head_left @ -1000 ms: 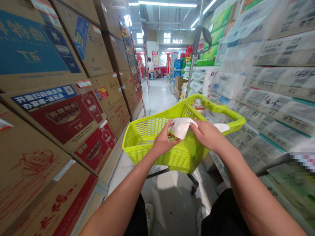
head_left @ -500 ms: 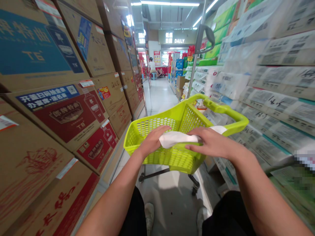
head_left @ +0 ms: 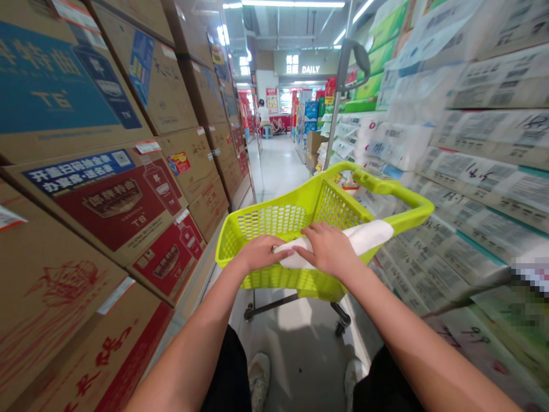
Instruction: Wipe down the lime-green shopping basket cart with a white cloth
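A yellow-green shopping cart (head_left: 278, 209) stands in front of me, its basket wall full of holes. Along its near rim lies a thin white cloth (head_left: 371, 234), possibly a paper wipe. My left hand (head_left: 259, 253) is closed at the left end of this cloth, over the rim. Close beside it, my right hand (head_left: 329, 249) grips the cloth from above, its thumb reaching toward the left fingers. To the right of that hand the cloth stretches along the rim toward the cart's looped handle (head_left: 412, 209). The fingers partly cover the cloth.
Stacked cardboard boxes (head_left: 120, 200) line the left side. Piles of wrapped paper packs (head_left: 463, 200) rise on the right. A grey hook-shaped handle on a metal pole (head_left: 337, 109) stands beyond the cart. Farther down the aisle floor (head_left: 278, 166), a person (head_left: 263, 114) is by a blue stool.
My right hand has slid left along the rim, close to my left hand, uncovering more cloth on its right. My left hand has shifted slightly left and down. The cart is nearly unmoved.
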`<action>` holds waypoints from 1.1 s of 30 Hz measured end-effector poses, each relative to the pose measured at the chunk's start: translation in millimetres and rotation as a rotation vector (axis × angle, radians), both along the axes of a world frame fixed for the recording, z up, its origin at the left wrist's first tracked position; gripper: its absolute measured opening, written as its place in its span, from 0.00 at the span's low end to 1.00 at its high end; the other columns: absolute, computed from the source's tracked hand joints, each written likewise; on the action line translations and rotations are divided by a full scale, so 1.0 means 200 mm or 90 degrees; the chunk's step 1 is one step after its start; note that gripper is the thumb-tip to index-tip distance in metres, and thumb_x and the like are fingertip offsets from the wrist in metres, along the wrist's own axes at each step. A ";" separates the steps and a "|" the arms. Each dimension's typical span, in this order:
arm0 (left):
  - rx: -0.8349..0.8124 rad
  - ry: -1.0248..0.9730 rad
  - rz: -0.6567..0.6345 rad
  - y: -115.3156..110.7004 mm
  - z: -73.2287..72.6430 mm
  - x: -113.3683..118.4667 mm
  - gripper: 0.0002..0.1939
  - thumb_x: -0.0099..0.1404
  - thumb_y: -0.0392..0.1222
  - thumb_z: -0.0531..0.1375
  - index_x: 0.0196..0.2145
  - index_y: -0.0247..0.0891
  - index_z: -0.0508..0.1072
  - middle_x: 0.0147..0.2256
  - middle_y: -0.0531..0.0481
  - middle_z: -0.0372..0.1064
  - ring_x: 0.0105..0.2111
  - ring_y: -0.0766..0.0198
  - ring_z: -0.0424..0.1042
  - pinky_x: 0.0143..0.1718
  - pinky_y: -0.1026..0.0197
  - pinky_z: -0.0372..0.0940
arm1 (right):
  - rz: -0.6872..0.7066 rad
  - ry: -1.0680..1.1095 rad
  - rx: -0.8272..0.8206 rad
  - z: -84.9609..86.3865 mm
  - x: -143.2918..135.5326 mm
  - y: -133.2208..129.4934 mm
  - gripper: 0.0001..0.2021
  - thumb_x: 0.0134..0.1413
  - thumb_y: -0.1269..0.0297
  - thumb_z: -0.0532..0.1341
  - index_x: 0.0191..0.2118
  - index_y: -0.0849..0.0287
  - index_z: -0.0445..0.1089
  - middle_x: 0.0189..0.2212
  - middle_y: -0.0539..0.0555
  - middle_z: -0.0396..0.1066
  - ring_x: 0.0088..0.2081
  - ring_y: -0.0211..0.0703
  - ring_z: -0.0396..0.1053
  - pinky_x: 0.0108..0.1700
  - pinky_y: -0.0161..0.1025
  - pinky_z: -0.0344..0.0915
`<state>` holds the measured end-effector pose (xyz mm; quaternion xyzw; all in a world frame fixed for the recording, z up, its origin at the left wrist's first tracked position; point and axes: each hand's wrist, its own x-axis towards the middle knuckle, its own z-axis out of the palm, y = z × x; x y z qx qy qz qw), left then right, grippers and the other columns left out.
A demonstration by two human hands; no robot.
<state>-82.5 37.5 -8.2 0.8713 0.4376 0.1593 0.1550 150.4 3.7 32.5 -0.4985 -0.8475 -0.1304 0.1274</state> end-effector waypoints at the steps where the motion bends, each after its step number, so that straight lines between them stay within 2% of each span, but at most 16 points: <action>1: -0.005 0.007 -0.001 0.00 0.00 0.01 0.28 0.72 0.68 0.51 0.42 0.47 0.83 0.41 0.50 0.82 0.41 0.55 0.78 0.44 0.58 0.66 | -0.031 -0.028 -0.030 -0.02 -0.01 0.00 0.30 0.70 0.38 0.50 0.47 0.60 0.78 0.42 0.64 0.80 0.46 0.60 0.75 0.50 0.51 0.61; 4: 0.007 0.024 0.026 0.00 0.01 0.01 0.27 0.72 0.67 0.52 0.43 0.46 0.82 0.42 0.49 0.82 0.42 0.55 0.78 0.43 0.58 0.64 | -0.125 -0.067 -0.088 -0.02 -0.01 0.02 0.37 0.69 0.34 0.45 0.40 0.61 0.81 0.35 0.65 0.81 0.41 0.60 0.78 0.51 0.54 0.60; 8: 0.022 0.066 0.033 0.01 0.00 0.01 0.30 0.71 0.70 0.52 0.39 0.43 0.81 0.36 0.48 0.81 0.38 0.56 0.77 0.38 0.59 0.62 | -0.231 -0.073 -0.088 0.05 0.09 0.06 0.36 0.71 0.39 0.45 0.38 0.63 0.82 0.35 0.68 0.81 0.42 0.59 0.79 0.52 0.52 0.60; 11: 0.032 0.072 0.044 0.01 0.00 0.02 0.32 0.71 0.71 0.49 0.40 0.44 0.81 0.37 0.47 0.81 0.39 0.55 0.77 0.38 0.59 0.62 | -0.277 -0.072 -0.087 0.10 0.17 0.08 0.35 0.71 0.41 0.47 0.38 0.64 0.82 0.35 0.68 0.81 0.42 0.59 0.79 0.51 0.51 0.60; 13: 0.043 0.076 0.054 0.01 -0.01 0.04 0.34 0.72 0.72 0.47 0.40 0.44 0.81 0.39 0.47 0.81 0.41 0.54 0.77 0.39 0.58 0.62 | -0.285 -0.076 -0.077 0.09 0.18 0.09 0.34 0.71 0.42 0.46 0.38 0.64 0.82 0.35 0.69 0.81 0.42 0.59 0.79 0.51 0.52 0.59; 16: 0.070 0.090 0.069 0.00 -0.01 0.07 0.36 0.72 0.73 0.44 0.44 0.45 0.81 0.42 0.45 0.82 0.44 0.51 0.78 0.40 0.57 0.62 | -0.221 -0.083 -0.062 0.03 0.11 0.06 0.34 0.73 0.43 0.45 0.39 0.63 0.82 0.35 0.68 0.81 0.41 0.58 0.79 0.51 0.52 0.57; 20: 0.073 0.115 0.074 -0.01 -0.01 0.08 0.37 0.73 0.73 0.42 0.42 0.45 0.81 0.41 0.45 0.82 0.45 0.49 0.79 0.38 0.56 0.61 | -0.021 -0.062 -0.052 -0.07 -0.02 0.02 0.26 0.75 0.51 0.45 0.45 0.60 0.78 0.40 0.62 0.81 0.45 0.55 0.77 0.48 0.49 0.55; 23: 0.055 0.116 0.090 0.01 0.00 0.07 0.36 0.73 0.72 0.43 0.40 0.45 0.80 0.39 0.45 0.81 0.42 0.50 0.79 0.36 0.57 0.60 | 0.008 -0.046 -0.037 -0.09 -0.05 0.01 0.25 0.75 0.52 0.46 0.44 0.59 0.77 0.41 0.61 0.81 0.47 0.54 0.75 0.48 0.48 0.54; 26: 0.032 0.109 0.110 0.04 0.00 0.04 0.34 0.73 0.71 0.44 0.41 0.44 0.80 0.39 0.45 0.81 0.42 0.51 0.78 0.36 0.57 0.61 | -0.098 -0.051 -0.035 -0.05 0.02 0.04 0.30 0.73 0.46 0.47 0.40 0.61 0.80 0.37 0.64 0.81 0.45 0.56 0.75 0.50 0.50 0.54; 29: 0.020 0.116 0.115 0.06 -0.01 0.03 0.34 0.73 0.71 0.45 0.42 0.43 0.80 0.39 0.45 0.81 0.41 0.51 0.78 0.37 0.57 0.63 | -0.234 -0.055 -0.015 0.02 0.16 0.09 0.31 0.72 0.45 0.48 0.36 0.63 0.82 0.35 0.66 0.80 0.45 0.57 0.75 0.50 0.50 0.55; 31: 0.032 0.131 0.121 0.06 -0.01 0.04 0.34 0.74 0.70 0.44 0.43 0.43 0.80 0.39 0.44 0.80 0.42 0.51 0.78 0.39 0.56 0.65 | -0.283 -0.051 0.005 0.05 0.23 0.12 0.30 0.71 0.46 0.49 0.37 0.63 0.82 0.36 0.66 0.81 0.47 0.58 0.75 0.50 0.50 0.55; 33: 0.070 0.146 0.131 0.05 -0.02 0.05 0.33 0.74 0.69 0.44 0.46 0.43 0.79 0.41 0.43 0.80 0.44 0.50 0.78 0.42 0.55 0.66 | -0.296 -0.049 0.024 0.05 0.26 0.13 0.30 0.71 0.46 0.49 0.37 0.63 0.82 0.36 0.66 0.81 0.47 0.58 0.74 0.51 0.50 0.54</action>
